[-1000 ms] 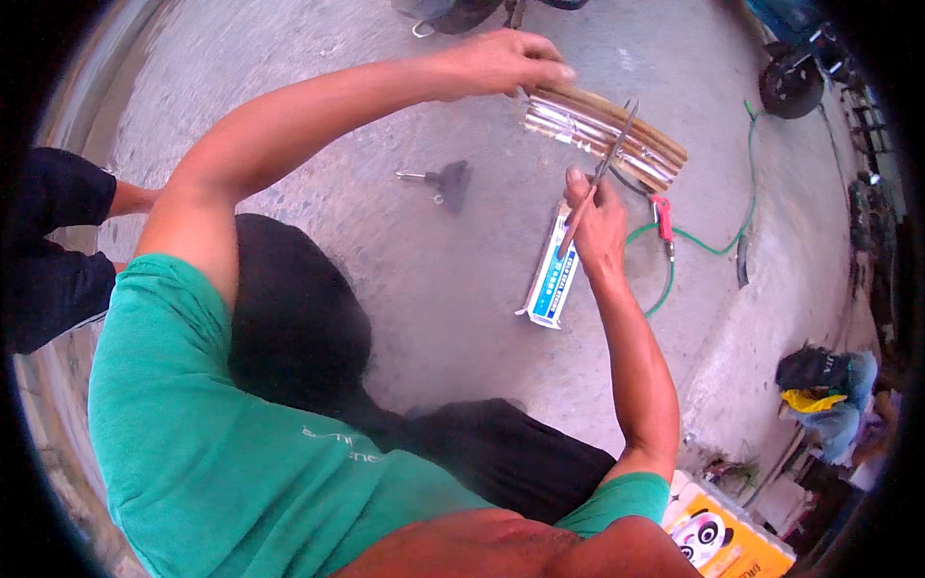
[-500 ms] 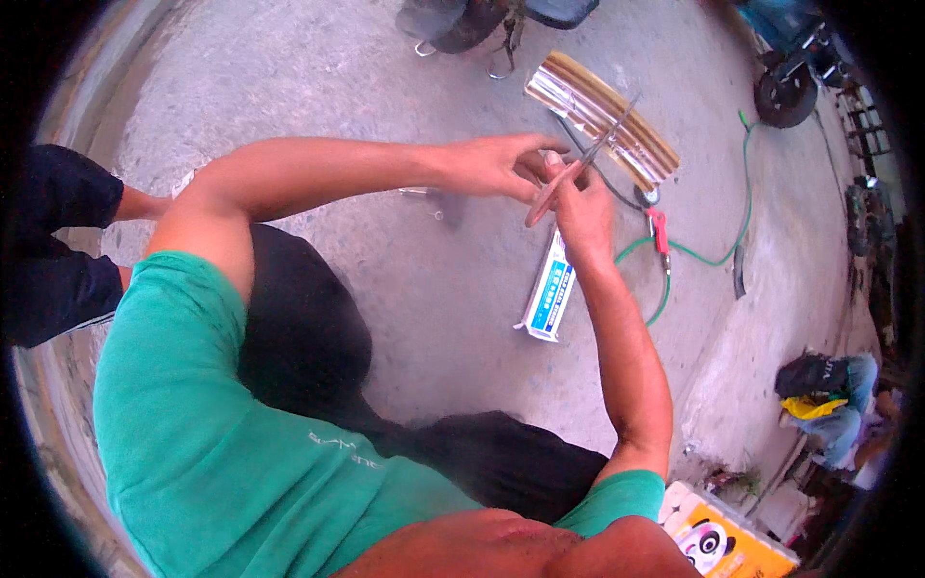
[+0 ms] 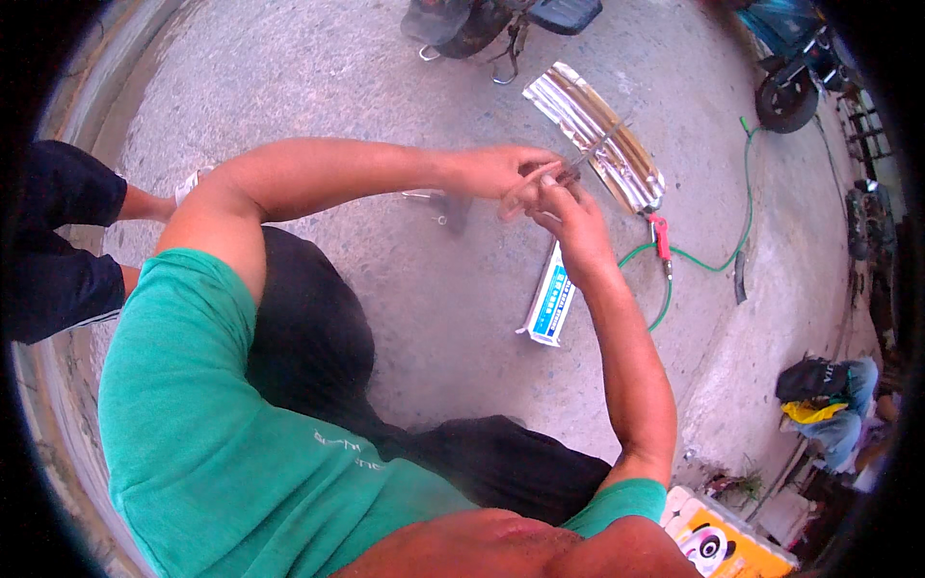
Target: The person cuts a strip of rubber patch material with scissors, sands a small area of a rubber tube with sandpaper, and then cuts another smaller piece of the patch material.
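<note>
My right hand (image 3: 581, 220) is closed round a pair of scissors (image 3: 595, 151), whose loop handles stick out toward my left hand. Their slim blades point away to the far right. My left hand (image 3: 501, 171) meets the right one, its fingers bent in by the scissors; what they pinch is hidden. Just beyond the blade tips is a curved, shiny silver-and-gold strip (image 3: 575, 104); whether it lies on the floor or is held up, I cannot tell. A long white-and-blue box (image 3: 549, 303) lies on the concrete below my right hand.
A red air blow gun (image 3: 660, 238) on a green hose (image 3: 708, 258) lies to the right. Parked vehicles (image 3: 788, 96) stand at the far edge. Another person's legs (image 3: 72, 241) are at left. A panda-printed carton (image 3: 727, 539) sits at lower right.
The scissors have swung lower and to the left, with their handles now nearer my left hand. The shiny strip's right end has shifted down and left. The box stays put.
</note>
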Motion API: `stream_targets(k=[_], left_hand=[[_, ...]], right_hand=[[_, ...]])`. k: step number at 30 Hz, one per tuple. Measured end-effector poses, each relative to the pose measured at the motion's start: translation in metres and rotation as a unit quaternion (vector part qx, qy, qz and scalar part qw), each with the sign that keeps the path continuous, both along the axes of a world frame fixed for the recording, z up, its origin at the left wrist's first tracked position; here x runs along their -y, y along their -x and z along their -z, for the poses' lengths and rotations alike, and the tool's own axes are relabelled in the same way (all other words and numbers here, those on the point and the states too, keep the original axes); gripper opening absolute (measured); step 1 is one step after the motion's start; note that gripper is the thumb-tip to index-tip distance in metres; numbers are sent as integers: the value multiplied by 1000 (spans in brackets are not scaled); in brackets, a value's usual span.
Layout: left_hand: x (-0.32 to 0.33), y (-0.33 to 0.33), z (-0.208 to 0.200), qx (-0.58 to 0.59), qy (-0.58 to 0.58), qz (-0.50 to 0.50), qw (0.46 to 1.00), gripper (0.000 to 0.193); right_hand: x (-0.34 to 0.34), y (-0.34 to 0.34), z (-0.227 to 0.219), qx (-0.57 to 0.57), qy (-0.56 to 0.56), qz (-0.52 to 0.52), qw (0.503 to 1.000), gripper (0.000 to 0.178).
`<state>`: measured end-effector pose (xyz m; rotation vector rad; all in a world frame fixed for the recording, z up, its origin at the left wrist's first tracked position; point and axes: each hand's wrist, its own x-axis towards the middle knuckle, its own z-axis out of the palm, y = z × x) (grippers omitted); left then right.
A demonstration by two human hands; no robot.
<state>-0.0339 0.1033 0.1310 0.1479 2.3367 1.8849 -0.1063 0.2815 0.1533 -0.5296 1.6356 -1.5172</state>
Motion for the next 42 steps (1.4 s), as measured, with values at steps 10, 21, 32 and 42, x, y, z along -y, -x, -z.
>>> stream_targets(k=[10,21,32,42], left_hand=[[6,-5,-3,84,-37,60,994,89],[7,-24,-27,117,-35,77,990,63],[-3,-24,-2,56,3,119,991,45],[0,-20,-14,45,190,139,971,42]], right_hand=[[-12,-3,-5,-39,-61,-84,994,56],[-43,25,-85,-494,-188,47,848,48],[-46,51,-32,-127,-185,-122,967,38],[-41,41,-35,-105,-164,-100,976,32]])
